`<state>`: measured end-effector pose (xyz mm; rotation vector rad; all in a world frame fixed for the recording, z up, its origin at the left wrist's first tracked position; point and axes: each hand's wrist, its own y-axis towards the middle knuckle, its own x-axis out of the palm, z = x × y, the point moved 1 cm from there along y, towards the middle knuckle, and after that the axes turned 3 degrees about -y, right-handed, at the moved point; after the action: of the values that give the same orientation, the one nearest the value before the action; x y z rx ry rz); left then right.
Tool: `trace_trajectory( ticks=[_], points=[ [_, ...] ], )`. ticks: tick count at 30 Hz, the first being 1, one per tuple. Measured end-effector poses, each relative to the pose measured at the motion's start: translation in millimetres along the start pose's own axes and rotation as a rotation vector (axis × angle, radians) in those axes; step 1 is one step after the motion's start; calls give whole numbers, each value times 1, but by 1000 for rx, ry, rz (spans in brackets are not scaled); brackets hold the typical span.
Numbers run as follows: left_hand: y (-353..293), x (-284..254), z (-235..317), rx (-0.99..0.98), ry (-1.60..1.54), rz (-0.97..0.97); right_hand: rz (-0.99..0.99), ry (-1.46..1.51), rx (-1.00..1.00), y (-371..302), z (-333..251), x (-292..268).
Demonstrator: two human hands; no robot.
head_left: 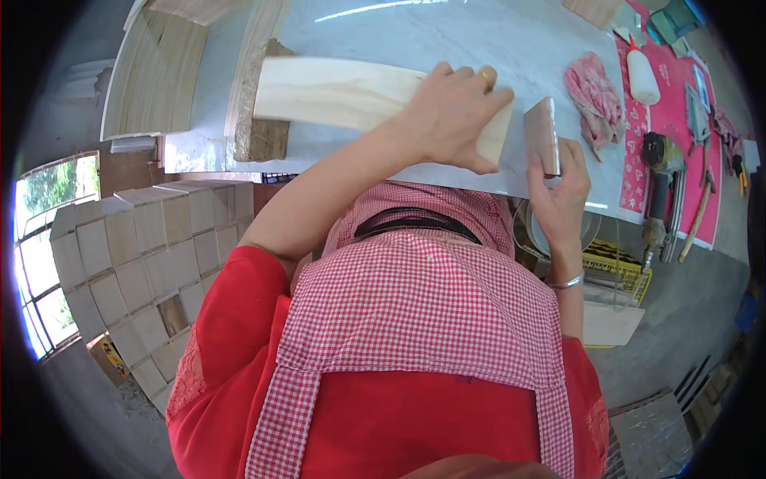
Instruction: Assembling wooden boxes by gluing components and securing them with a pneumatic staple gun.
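A pale wooden board [335,89] lies crosswise above the table, its left end over a brown-wrapped wooden bar. My left hand [459,116] grips the board near its right end, fingers over the far side and thumb at the near edge. The board's left part is slightly blurred. Just to the right, my right hand [565,188] holds a small flat rectangular block [542,136] on edge between thumb and fingers. The block stands apart from the board's right end; its exact kind is unclear.
The bar [267,144] lies at the left of the pale table [383,36]. Beyond it are stacked boards [152,76]. To the right sit a crumpled pink cloth [594,100], a white glue bottle [642,76] and a power tool [658,184]. Wooden pieces [152,255] are piled at lower left.
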<state>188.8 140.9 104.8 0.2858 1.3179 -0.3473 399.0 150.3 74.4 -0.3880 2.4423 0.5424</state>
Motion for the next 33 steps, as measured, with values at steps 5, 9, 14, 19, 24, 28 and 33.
trace_trajectory(
  ticks=[5,9,14,19,24,28,33],
  points=[
    [-6,-36,0,-77,-183,233,-31,20,2,9,7,32],
    [-8,-37,-5,-51,-192,275,-59,-4,39,19,-8,51],
    [0,-42,-7,-50,-223,234,-1,-39,-30,22,-10,60],
    [5,-39,-8,-59,-221,231,14,-53,-45,23,-12,61],
    [8,-38,-8,-71,-220,219,8,-69,-40,23,-10,63],
    [10,-37,-8,-83,-223,201,-5,-70,-28,23,-11,62],
    [9,-37,-8,-96,-230,199,-21,-67,-14,24,-14,61]
  ],
)
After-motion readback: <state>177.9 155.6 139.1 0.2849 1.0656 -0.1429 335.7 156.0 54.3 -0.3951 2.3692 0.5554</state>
